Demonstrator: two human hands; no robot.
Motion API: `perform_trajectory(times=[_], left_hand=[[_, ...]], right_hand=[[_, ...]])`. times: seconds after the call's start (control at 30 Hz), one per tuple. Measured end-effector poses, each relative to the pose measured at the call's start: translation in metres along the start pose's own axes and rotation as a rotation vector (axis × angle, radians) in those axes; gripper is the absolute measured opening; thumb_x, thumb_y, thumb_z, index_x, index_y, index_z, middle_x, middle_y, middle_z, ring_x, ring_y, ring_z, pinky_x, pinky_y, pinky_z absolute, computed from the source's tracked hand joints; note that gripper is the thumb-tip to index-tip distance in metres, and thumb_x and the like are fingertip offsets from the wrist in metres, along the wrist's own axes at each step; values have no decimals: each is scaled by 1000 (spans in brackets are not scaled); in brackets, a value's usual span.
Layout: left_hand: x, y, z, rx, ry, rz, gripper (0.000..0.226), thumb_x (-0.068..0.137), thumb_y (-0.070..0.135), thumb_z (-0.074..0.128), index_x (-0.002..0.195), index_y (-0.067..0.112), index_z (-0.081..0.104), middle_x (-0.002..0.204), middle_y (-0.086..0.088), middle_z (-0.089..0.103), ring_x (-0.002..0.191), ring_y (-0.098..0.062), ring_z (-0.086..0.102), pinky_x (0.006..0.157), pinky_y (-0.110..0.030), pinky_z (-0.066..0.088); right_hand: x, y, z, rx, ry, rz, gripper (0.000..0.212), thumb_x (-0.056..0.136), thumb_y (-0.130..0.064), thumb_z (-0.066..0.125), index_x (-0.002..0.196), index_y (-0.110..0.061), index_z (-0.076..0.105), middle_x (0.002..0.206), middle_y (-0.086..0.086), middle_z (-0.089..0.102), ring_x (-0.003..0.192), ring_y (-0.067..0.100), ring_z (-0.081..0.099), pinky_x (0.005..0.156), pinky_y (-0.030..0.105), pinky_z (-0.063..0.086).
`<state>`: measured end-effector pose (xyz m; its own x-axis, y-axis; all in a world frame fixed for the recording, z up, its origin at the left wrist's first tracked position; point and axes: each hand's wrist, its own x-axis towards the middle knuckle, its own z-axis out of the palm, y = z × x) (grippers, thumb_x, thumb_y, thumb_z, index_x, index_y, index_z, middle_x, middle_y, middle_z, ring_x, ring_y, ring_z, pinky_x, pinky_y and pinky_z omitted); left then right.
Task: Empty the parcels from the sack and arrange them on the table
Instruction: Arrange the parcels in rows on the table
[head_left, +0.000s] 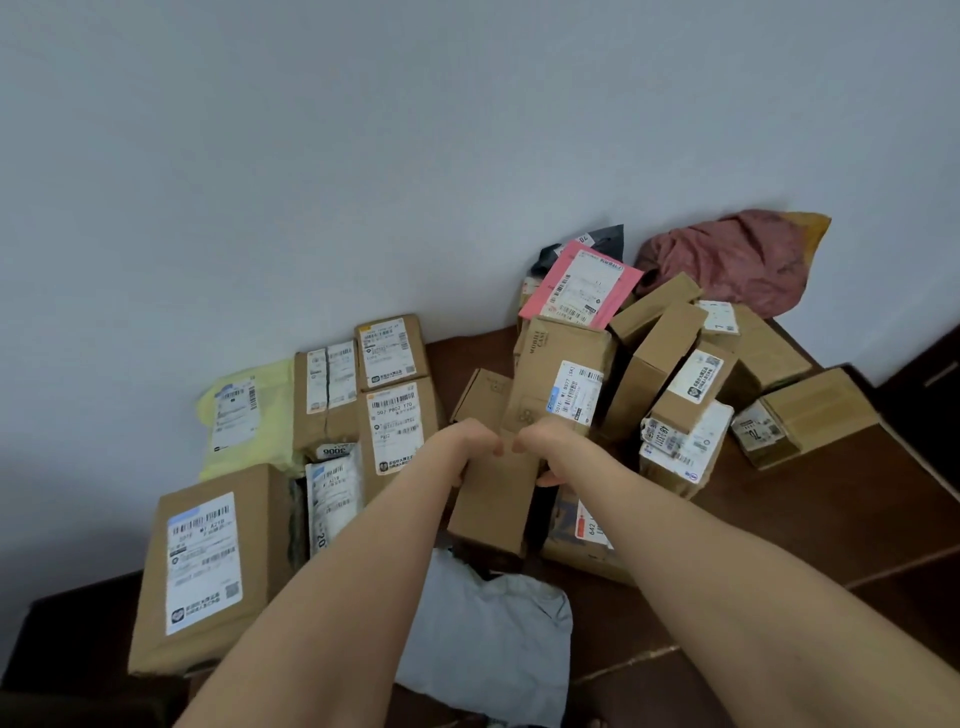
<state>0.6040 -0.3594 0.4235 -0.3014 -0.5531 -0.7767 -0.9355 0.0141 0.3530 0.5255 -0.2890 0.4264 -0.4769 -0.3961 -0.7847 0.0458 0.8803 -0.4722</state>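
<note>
Both my hands hold one long cardboard box (496, 506) above the middle of the dark brown table (810, 519). My left hand (467, 444) grips its left side and my right hand (543, 449) grips its right side, fingers curled round the edges. Labelled cardboard parcels (395, 415) lie in rows on the left, with a big box (208, 564) at the front left and a yellow mailer (244, 415) behind it. A loose heap of boxes (670, 374) with a pink mailer (584, 286) on top lies to the right. The red-pink sack (732, 257) lies crumpled against the wall.
A grey plastic mailer (493, 629) lies at the front of the table beneath my arms. A pale wall (415, 156) runs along the back. The table's right edge (914, 452) drops off beside a lone box (802, 415). Bare wood shows at the front right.
</note>
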Motion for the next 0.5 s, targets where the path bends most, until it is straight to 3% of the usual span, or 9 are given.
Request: perform_trajectory(times=[0.07,0.13,0.2,0.3,0.37,0.43,0.5], left_hand=[[-3,2,-8,-9,21,-1,52,96,20,50,141,1,34,138,-22,43,120,-37,51,99,-47,46],[-11,6,-18,-15,40,19,51,96,18,49,141,1,34,137,-23,44,120,-38,51,100,-48,46],[-21,10,-29,-36,68,47,54,96,19,51,142,1,32,138,-23,43,120,-38,50,99,-48,46],[-34,12,-48,-77,100,84,61,90,30,60,141,6,36,138,-16,45,119,-35,51,96,-48,48],[-42,13,-59,-134,127,122,75,83,38,68,142,7,34,141,-14,42,124,-34,48,98,-49,46],[-50,16,-69,-225,197,188,87,74,43,76,143,10,34,143,-11,42,128,-31,44,103,-48,42],[-57,21,-76,-298,288,283,96,58,52,81,138,14,41,137,-7,50,121,-27,50,102,-45,44]], right_hand=[[-1,-4,-1,20,3,-8,36,97,-13,53,130,-3,42,133,19,47,116,34,53,88,34,54],[0,-8,-3,70,-2,-3,32,95,-12,54,124,-3,44,126,21,49,111,34,55,72,32,55],[-5,-12,-6,130,4,13,22,93,-10,55,111,-2,45,107,21,54,92,33,60,63,32,52],[-11,-23,-16,223,38,-39,9,89,-4,53,97,-1,49,79,18,53,63,29,55,60,33,50],[-20,-33,-25,340,35,-122,8,91,-7,54,96,-2,53,79,16,55,64,28,58,60,34,53],[-30,-44,-37,492,25,-215,7,92,-10,55,97,-5,56,85,14,58,72,27,62,71,39,58],[-42,-55,-48,617,31,-278,2,91,-3,54,91,-4,55,79,12,58,67,24,61,72,38,58]])
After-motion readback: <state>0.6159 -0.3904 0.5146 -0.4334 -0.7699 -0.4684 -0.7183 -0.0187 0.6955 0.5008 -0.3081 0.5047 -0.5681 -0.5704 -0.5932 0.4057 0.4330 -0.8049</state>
